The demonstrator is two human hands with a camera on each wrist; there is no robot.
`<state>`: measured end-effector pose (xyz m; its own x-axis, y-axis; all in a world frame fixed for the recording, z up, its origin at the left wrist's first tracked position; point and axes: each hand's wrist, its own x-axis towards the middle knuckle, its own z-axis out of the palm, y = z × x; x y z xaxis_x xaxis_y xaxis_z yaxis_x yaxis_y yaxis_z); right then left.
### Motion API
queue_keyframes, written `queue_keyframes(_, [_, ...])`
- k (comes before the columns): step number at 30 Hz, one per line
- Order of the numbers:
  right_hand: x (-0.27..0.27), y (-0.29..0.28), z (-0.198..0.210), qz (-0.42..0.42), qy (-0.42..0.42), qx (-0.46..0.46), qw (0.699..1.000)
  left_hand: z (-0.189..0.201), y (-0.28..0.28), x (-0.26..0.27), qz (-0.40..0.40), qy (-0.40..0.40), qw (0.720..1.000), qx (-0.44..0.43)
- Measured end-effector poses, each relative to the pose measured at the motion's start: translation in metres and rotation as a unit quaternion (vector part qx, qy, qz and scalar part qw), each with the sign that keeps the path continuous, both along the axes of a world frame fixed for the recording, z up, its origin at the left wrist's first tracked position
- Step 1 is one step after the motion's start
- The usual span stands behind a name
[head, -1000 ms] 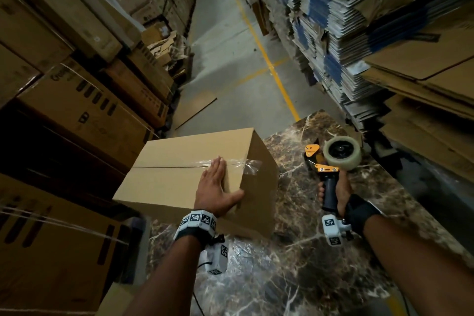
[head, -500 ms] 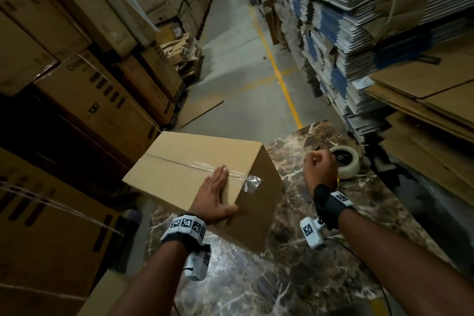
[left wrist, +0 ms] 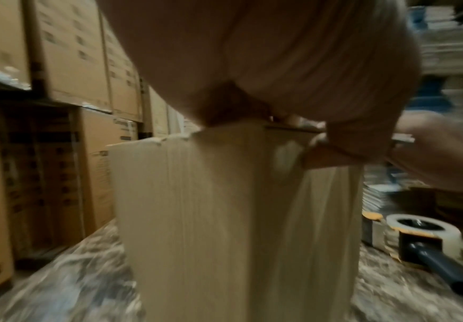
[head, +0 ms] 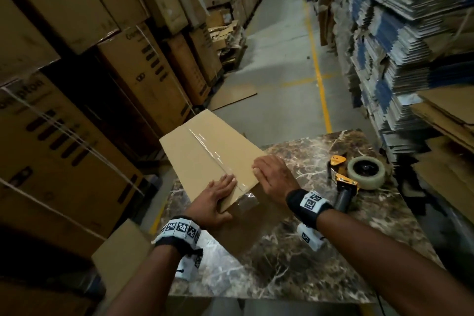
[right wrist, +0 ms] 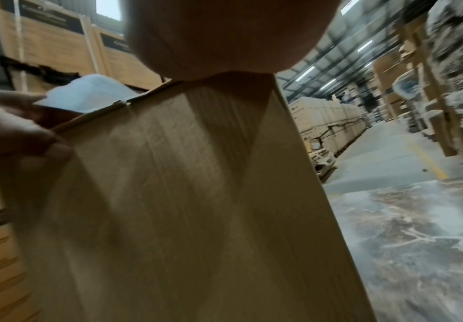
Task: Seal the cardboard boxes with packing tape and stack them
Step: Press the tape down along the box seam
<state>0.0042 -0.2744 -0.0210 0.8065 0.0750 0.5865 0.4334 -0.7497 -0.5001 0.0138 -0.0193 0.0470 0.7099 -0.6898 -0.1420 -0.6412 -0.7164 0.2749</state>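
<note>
Both hands now on the brown cardboard box: my left hand flat, right hand cupping its edge, having set down the orange-and-black tape dispenser on the marble counter; sealing done, stacking next.

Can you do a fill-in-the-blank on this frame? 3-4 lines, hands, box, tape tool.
1. Both hands rest on the top of the cardboard ____.
2. The tape dispenser lies on the marble ____, held by neither hand.
3. A strip of clear ____ runs along the top seam between the left hand and the right hand.
4. The dispenser lies on the ____ hand's side of the box.

Missing words: box; table; tape; right
</note>
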Motion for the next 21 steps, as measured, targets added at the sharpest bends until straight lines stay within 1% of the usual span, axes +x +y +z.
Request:
queue_keyframes(3, [-0.014,0.009,-0.002,-0.017,-0.026,-0.019,0.999,-0.007,0.013,-0.018,0.026,-0.040,0.999,-0.013])
queue_keyframes(6, [-0.025,0.021,-0.004,-0.039,-0.034,-0.028,0.998,-0.012,0.029,-0.035,0.058,-0.108,0.992,-0.009])
queue_keyframes(8, [-0.031,0.030,-0.007,-0.047,-0.044,-0.032,0.997,-0.021,0.039,-0.047,0.095,-0.155,0.983,-0.017])
queue_keyframes(10, [-0.038,0.039,-0.009,-0.049,-0.050,-0.018,0.997,-0.033,0.045,-0.059,0.148,-0.193,0.969,-0.034])
queue_keyframes(12, [-0.042,0.046,-0.010,-0.056,-0.049,-0.009,0.997,-0.045,0.043,-0.069,0.203,-0.190,0.959,-0.058])
queue_keyframes(13, [-0.044,0.049,-0.010,-0.061,-0.049,-0.007,0.997,-0.050,0.041,-0.071,0.216,-0.189,0.955,-0.071])
queue_keyframes(18, [-0.046,0.058,-0.008,-0.075,-0.045,0.037,0.996,-0.062,0.038,-0.064,0.218,-0.190,0.948,-0.133])
queue_keyframes(21, [-0.044,0.059,-0.010,-0.083,-0.037,0.030,0.995,-0.060,0.034,-0.063,0.240,-0.175,0.943,-0.151])
